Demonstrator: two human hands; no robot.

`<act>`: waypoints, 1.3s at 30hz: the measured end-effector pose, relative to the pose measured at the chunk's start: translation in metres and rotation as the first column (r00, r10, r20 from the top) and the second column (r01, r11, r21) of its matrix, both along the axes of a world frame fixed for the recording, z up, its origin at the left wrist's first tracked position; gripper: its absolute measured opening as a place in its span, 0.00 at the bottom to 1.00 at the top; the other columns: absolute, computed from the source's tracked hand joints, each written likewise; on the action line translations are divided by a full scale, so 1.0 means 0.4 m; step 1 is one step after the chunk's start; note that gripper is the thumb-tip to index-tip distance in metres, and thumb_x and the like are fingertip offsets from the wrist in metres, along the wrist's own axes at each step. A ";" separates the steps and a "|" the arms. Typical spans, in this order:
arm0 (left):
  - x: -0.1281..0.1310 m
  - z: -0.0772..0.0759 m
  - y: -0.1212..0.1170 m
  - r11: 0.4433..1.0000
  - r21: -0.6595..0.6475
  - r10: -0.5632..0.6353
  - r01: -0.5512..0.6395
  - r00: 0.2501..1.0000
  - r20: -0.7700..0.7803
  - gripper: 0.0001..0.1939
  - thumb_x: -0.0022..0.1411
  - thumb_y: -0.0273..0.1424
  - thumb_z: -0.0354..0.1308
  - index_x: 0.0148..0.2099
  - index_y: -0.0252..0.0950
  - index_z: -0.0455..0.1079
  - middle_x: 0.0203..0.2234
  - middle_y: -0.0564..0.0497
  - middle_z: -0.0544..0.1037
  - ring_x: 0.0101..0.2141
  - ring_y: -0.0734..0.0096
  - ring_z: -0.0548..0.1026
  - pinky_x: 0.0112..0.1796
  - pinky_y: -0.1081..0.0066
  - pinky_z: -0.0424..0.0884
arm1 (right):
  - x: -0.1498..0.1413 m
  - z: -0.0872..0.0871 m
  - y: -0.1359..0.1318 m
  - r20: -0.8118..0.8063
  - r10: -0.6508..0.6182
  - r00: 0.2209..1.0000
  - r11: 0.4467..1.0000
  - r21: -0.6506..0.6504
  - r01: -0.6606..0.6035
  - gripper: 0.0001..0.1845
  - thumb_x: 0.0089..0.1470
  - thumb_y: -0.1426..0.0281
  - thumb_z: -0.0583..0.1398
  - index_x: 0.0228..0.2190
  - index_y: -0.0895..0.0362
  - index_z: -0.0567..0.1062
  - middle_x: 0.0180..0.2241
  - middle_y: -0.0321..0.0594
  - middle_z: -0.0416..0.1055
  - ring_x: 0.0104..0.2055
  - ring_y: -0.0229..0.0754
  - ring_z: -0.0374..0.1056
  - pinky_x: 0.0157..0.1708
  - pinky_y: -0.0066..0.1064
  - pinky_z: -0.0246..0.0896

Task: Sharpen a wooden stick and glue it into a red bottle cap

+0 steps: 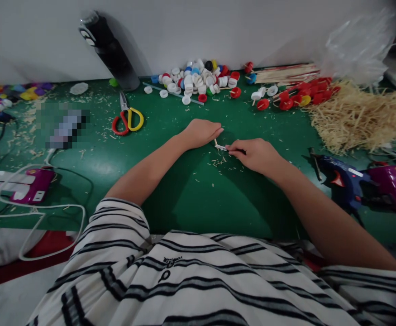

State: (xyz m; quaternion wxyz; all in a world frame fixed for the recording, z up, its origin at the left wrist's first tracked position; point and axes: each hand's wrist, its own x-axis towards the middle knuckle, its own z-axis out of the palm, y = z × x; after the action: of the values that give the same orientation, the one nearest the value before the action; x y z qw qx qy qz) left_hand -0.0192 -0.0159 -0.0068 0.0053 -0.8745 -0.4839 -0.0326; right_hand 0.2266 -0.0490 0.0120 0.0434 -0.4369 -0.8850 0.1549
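Observation:
In the middle of the green table my left hand (201, 132) is closed on a thin wooden stick (216, 142), whose lower end shows below the fingers. My right hand (255, 153), closed in a pinch, holds a small pale metal blade (221, 147). The blade's tip meets the stick's end, close to the tabletop. Fine wood shavings (220, 161) lie scattered just below the two hands. How much of the stick is inside my left hand is hidden.
Bottle caps (196, 81) are piled at the back. Scissors (127, 117) and a black bottle (112, 54) stand left of them. On the right are red caps on sticks (302, 94), a shavings heap (360, 115) and a blue glue gun (345, 179). White cables (53, 207) cross the left side.

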 end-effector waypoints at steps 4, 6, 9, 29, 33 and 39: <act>-0.005 -0.007 0.006 1.000 0.004 -0.013 0.013 0.999 0.031 0.27 0.80 0.43 0.34 0.40 0.37 0.70 0.26 0.46 0.73 0.26 0.62 0.70 0.28 0.62 0.51 | 0.013 0.001 0.000 0.002 0.012 1.000 1.000 -0.010 -0.012 0.15 0.66 0.63 0.60 0.47 0.45 0.86 0.42 0.36 0.86 0.39 0.46 0.77 0.31 0.32 0.57; -0.007 -0.012 0.010 1.000 0.014 0.002 -0.003 0.999 0.043 0.27 0.81 0.43 0.34 0.40 0.37 0.70 0.26 0.46 0.73 0.27 0.62 0.70 0.28 0.62 0.51 | 0.024 0.003 -0.006 0.015 0.015 1.000 1.000 -0.011 -0.015 0.15 0.66 0.63 0.60 0.45 0.45 0.87 0.40 0.35 0.86 0.37 0.45 0.76 0.31 0.32 0.57; -0.010 -0.013 0.012 1.000 0.019 0.018 -0.019 0.999 0.036 0.27 0.81 0.43 0.33 0.41 0.37 0.70 0.27 0.46 0.74 0.27 0.62 0.71 0.29 0.62 0.51 | 0.041 0.003 -0.017 0.025 0.014 1.000 1.000 -0.021 -0.013 0.15 0.66 0.62 0.60 0.46 0.43 0.87 0.42 0.34 0.87 0.39 0.45 0.77 0.31 0.31 0.58; -0.005 -0.005 0.004 1.000 0.015 -0.005 0.004 1.000 0.018 0.25 0.80 0.42 0.36 0.41 0.37 0.71 0.28 0.45 0.77 0.29 0.61 0.73 0.29 0.63 0.53 | -0.005 -0.003 -0.012 0.048 0.049 0.998 0.995 0.081 -0.053 0.17 0.70 0.64 0.56 0.48 0.47 0.85 0.50 0.36 0.86 0.45 0.47 0.79 0.30 0.32 0.56; -0.004 -0.007 0.005 1.000 0.020 -0.004 0.004 1.000 0.012 0.26 0.80 0.42 0.35 0.41 0.37 0.71 0.28 0.44 0.78 0.29 0.61 0.73 0.29 0.62 0.53 | 0.003 -0.001 -0.012 0.067 0.052 0.996 0.997 0.059 -0.056 0.17 0.70 0.64 0.56 0.48 0.47 0.85 0.49 0.36 0.86 0.45 0.48 0.78 0.31 0.33 0.57; -0.002 -0.009 0.005 1.000 0.011 -0.016 0.016 1.000 0.004 0.26 0.80 0.42 0.35 0.41 0.37 0.72 0.28 0.44 0.77 0.28 0.61 0.72 0.29 0.62 0.52 | 0.010 -0.002 -0.020 0.057 0.033 0.998 0.998 0.047 -0.036 0.17 0.68 0.65 0.56 0.48 0.46 0.85 0.49 0.35 0.86 0.43 0.47 0.78 0.31 0.33 0.56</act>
State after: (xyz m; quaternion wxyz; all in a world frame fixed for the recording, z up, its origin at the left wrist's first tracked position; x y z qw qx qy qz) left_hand -0.0199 -0.0138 -0.0102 0.0091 -0.8781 -0.4769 -0.0370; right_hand 0.2305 -0.0569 0.0114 0.0262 -0.4245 -0.8968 0.1218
